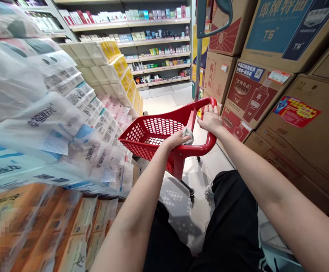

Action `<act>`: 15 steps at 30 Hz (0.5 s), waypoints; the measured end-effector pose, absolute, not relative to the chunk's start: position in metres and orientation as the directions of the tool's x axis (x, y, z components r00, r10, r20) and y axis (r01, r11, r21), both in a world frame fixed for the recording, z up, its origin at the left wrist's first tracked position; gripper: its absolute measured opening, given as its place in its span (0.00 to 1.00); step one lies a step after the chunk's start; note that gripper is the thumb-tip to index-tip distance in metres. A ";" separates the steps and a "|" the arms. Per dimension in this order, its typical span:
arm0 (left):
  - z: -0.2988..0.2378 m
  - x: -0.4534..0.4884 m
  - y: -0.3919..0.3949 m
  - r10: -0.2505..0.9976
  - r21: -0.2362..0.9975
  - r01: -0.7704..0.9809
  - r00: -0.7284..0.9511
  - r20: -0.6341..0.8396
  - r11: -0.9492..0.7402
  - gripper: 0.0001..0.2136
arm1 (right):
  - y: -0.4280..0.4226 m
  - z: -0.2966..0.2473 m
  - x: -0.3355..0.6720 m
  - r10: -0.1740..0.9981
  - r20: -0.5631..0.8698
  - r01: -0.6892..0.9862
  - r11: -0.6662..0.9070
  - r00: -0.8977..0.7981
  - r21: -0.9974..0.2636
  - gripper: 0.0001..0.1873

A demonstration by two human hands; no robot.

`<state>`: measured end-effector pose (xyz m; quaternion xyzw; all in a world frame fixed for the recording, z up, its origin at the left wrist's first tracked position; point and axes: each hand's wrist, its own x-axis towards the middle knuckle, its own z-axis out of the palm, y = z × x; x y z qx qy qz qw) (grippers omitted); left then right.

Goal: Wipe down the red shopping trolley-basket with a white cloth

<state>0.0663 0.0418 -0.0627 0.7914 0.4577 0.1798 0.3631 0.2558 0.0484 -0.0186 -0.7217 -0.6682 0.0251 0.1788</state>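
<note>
1. Red plastic, thin and stiff: the cart (141, 149) stands at 12 o'clock from your knees, in the middle of the aisle. It is probably light, since the part of its mesh basket you can see holds nothing. Expect it to roll at a slight push and to tip if you lean your weight on it.
2. Grip it by the handle (207, 145), the thick rounded bar at the near end. The bar looks smooth and may be slippery.
3. Your left hand (176, 139) sits at the basket's 6 o'clock. Its fingers are curled and pinch a crumpled whitish wad (187, 135) against the bar. The wad looks soft, but you cannot tell cloth from paper.
4. Your right hand (210, 120) lies at 2 o'clock from the left one, on the handle's bend. Its fingers are pressed together and draped over the bar, and the thumb is hidden.
5. Only one wheel (192, 194) shows, and your arms cover part of the frame.
6. The wrapped packs (68, 124) at 9 o'clock are blurred, and the cartons (309, 124) at 3 o'clock are cut off by the edge.
</note>
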 end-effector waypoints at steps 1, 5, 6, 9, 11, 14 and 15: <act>-0.063 0.068 0.043 0.839 0.749 0.579 0.541 -0.059 -0.321 0.13 | 0.051 -0.019 0.257 0.973 0.208 0.955 -0.037 0.102 -0.293 0.42; -0.064 0.076 0.049 0.885 0.680 0.672 0.459 -0.072 -0.294 0.15 | 0.057 -0.019 0.262 0.974 0.212 0.955 -0.018 0.084 -0.296 0.42; -0.064 0.078 0.050 0.910 0.648 0.710 0.409 -0.063 -0.275 0.15 | 0.058 -0.019 0.262 0.974 0.209 0.954 -0.017 0.083 -0.298 0.42; -0.063 0.080 0.055 0.965 0.582 0.789 0.263 -0.026 -0.199 0.17 | 0.062 -0.018 0.263 0.974 0.210 0.951 -0.015 0.084 -0.307 0.42; -0.062 0.080 0.054 0.978 0.578 0.796 0.208 0.017 -0.179 0.16 | 0.065 -0.018 0.263 0.971 0.221 0.949 -0.015 0.089 -0.314 0.42; -0.060 0.076 0.042 0.973 0.636 0.739 0.123 0.196 -0.222 0.16 | 0.070 -0.018 0.263 0.969 0.227 0.949 -0.021 0.097 -0.315 0.41; -0.060 0.074 0.035 0.959 0.672 0.697 0.082 0.272 -0.250 0.17 | 0.071 -0.018 0.264 0.970 0.224 0.950 -0.023 0.097 -0.313 0.41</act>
